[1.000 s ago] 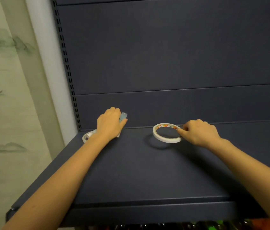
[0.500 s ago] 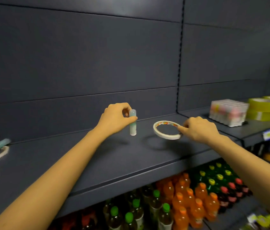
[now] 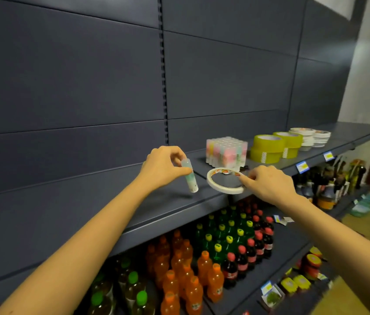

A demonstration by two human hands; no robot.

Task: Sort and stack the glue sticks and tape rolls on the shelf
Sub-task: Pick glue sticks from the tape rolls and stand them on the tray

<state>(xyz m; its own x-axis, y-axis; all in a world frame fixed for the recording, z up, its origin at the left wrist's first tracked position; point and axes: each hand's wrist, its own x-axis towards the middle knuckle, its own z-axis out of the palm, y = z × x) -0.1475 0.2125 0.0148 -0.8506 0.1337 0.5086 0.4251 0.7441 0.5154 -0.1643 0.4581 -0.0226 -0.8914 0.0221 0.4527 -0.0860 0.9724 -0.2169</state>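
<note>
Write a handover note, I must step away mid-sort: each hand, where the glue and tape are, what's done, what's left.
Left hand holds one glue stick by its top, above the shelf.
Right hand pinches a thin white tape roll, also off the shelf.
Done: glue stick block stands upright further right, with yellow-green tape rolls and white tape stacks beyond it.
Left: probably add the stick to the block and the roll to the white stacks.
</note>
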